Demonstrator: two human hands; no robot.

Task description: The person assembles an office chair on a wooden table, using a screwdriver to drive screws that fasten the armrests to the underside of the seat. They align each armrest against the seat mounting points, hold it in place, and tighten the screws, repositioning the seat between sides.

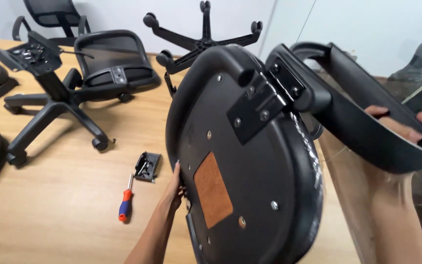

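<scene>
Left hand (173,185) flat, fingers open against lower left edge of chair seat (250,161). Right hand (406,128) curled around armrest (367,102). Seat tipped on edge over wooden table (64,215), underside facing camera, long axis upper-left to lower-right. Screwdriver (125,203) left.

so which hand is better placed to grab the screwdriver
Left, probably. The left hand rests on the seat's edge, close to the screwdriver; the right hand grips the armrest on the far side.
</scene>
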